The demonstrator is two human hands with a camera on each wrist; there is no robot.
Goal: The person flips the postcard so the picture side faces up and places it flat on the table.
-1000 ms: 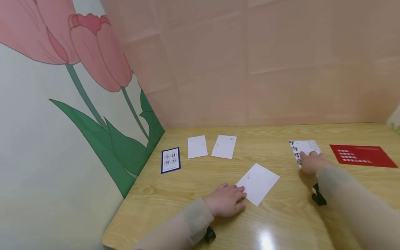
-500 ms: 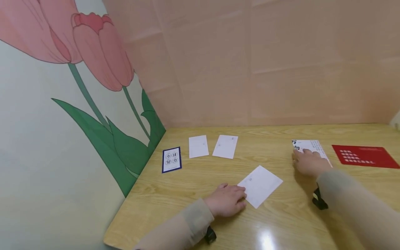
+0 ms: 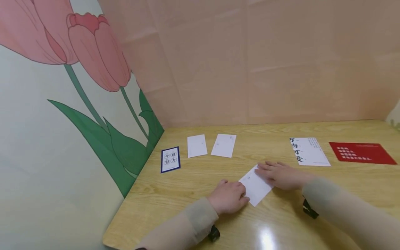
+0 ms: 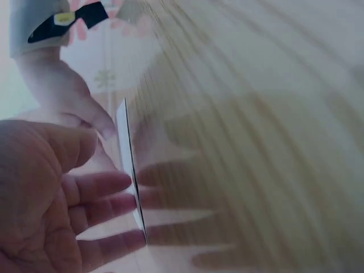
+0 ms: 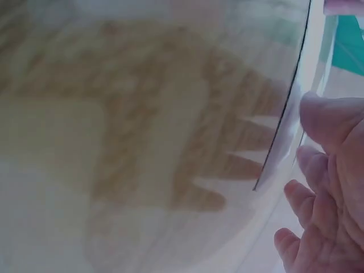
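A thin, white, rectangular paper card point(image 3: 254, 188) lies at a slant on the yellowish wood-grain table point(image 3: 156, 208), between the person's two hands. Its face is mostly plain, with one small, faint grey mark near its left corner; the right part is hidden under fingers. From the left wrist it appears almost edge-on, a pale sliver with a dark line along its edge. The left hand point(image 3: 228, 196), loosely extended, has its fingertips at the card's left edge. The right hand point(image 3: 281, 175), fingers fairly straight, lies over its far right side. Neither grips it.
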